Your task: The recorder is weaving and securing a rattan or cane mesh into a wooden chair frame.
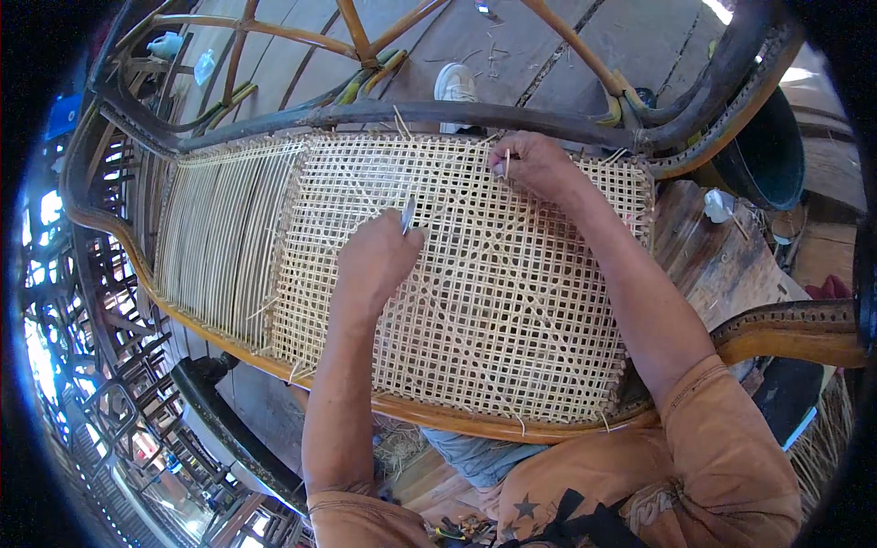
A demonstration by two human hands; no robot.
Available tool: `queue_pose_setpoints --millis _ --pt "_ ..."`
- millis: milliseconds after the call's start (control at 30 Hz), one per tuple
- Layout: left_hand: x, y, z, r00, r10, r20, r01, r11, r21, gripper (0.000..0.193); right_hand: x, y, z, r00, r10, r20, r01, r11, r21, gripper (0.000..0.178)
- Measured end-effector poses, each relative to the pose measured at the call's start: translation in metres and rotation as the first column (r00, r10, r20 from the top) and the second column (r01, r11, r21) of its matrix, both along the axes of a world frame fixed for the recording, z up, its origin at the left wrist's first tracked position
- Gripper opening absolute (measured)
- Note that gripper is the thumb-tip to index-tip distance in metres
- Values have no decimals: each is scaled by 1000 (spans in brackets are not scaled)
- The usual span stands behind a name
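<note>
A woven cane panel stretches across the wooden chair frame in front of me. Open square mesh with some diagonal strands fills its middle and right, while its left part has only parallel strands. My left hand rests over the mesh, closed round a small tool with a thin metal blade that points away from me; its handle is hidden. Near the far edge, my right hand pinches a short pale strip of cane against the mesh. Loose strand ends stick out along both long edges.
Beyond the frame's dark far rail are curved rattan legs and a white shoe on the plank floor. A dark bucket stands at the right. Stacked frames crowd the left, near a black-rimmed piece.
</note>
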State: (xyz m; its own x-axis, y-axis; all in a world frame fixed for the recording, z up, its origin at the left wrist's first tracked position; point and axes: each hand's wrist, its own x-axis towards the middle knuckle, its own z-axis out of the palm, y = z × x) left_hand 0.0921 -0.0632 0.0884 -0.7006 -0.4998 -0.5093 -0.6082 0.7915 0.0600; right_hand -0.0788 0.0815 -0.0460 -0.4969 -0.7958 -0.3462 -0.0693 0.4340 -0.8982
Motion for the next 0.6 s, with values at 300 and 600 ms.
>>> queue_pose_setpoints --millis 300,600 --pt "-2 -12 -12 989 -136 54 129 984 124 38 1 1 31 996 44 78 -46 999 22 4" --pt "70 -69 25 975 191 113 -222 870 440 38 -5 5 27 990 129 -59 -127 991 33 5"
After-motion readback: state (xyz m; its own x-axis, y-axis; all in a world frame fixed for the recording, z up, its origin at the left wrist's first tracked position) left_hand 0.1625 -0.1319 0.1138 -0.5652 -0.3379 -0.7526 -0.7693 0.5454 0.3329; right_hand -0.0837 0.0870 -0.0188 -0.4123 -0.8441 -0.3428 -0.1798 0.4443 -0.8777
